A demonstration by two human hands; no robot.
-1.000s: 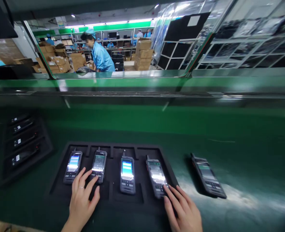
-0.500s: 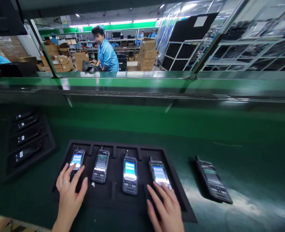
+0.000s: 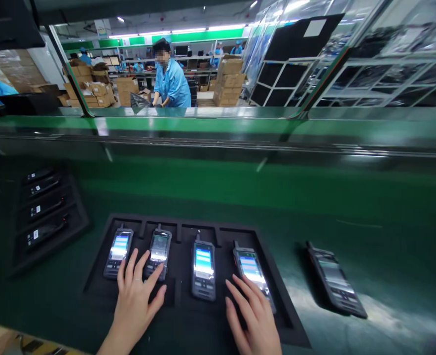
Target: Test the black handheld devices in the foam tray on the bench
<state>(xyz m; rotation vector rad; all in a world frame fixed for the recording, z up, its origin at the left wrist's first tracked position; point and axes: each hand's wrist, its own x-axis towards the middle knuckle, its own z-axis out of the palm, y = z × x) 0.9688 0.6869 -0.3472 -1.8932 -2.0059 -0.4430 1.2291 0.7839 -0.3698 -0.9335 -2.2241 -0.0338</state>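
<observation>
Head view: an onlooker sees a person's two bare hands at 6 o'clock, working over a black foam tray (image 3: 95, 281) on a green bench (image 3: 354, 217).
Radios in tray: four handheld radios sit upright in separate compartments, antennas toward 12 o'clock: the first radio (image 3: 119, 253), second radio (image 3: 159, 254), third radio (image 3: 203, 271) and fourth radio (image 3: 253, 273). The first, third and fourth screens glow with blue-and-white bands; the second looks dimmer.
Left hand (image 3: 138, 301): open, with its fingers spread over the gap between the first and second radios. Its thumb reaches the lower end of the second radio; I can't tell whether it presses down.
Right hand (image 3: 251, 320): open, with its fingers spread and their tips on the lower left side of the fourth radio. No radio is pinched in either hand.
Loose radio: a fifth radio (image 3: 336, 281) lies on the bench at 4 o'clock, just outside the tray and apart from both hands.
Second tray: a dark tray (image 3: 46, 217) holding four dark radios sits at 9 o'clock.
Beyond the bench: a co-worker in a blue smock (image 3: 171, 84) stands near 12 o'clock, among stacked cardboard boxes (image 3: 229, 81).
</observation>
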